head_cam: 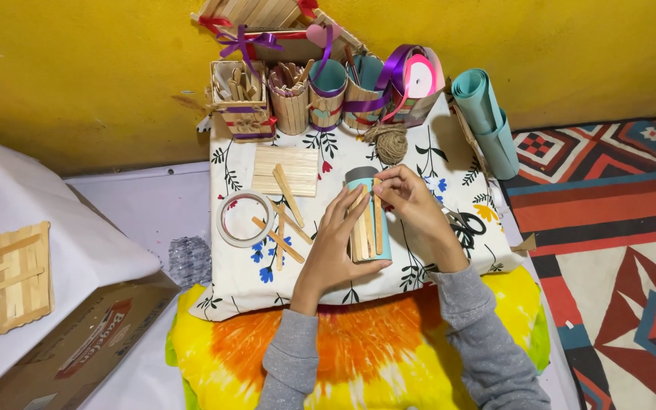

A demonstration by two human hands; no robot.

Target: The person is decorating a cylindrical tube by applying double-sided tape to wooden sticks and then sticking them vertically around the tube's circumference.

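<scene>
A teal paper-covered tube (pixel 364 179) lies on a white floral cloth (pixel 449 163), with wooden craft sticks (pixel 361 231) stuck along its side. My left hand (pixel 333 254) cups the tube from the left, fingers over the sticks. My right hand (pixel 414 205) pinches one stick against the tube's upper part. Both sleeves are grey. Loose sticks (pixel 286 220) lie just left of my left hand, beside a tape roll (pixel 244 219).
A stick mat (pixel 285 170), a twine ball (pixel 390 142), stick-covered cups (pixel 290 99), ribbon rolls (pixel 417 76) and rolled teal paper (pixel 487 121) stand behind. Scissors (pixel 466 228) lie right of my wrist. A cardboard box (pixel 77 349) and a stick panel (pixel 9 277) are at left.
</scene>
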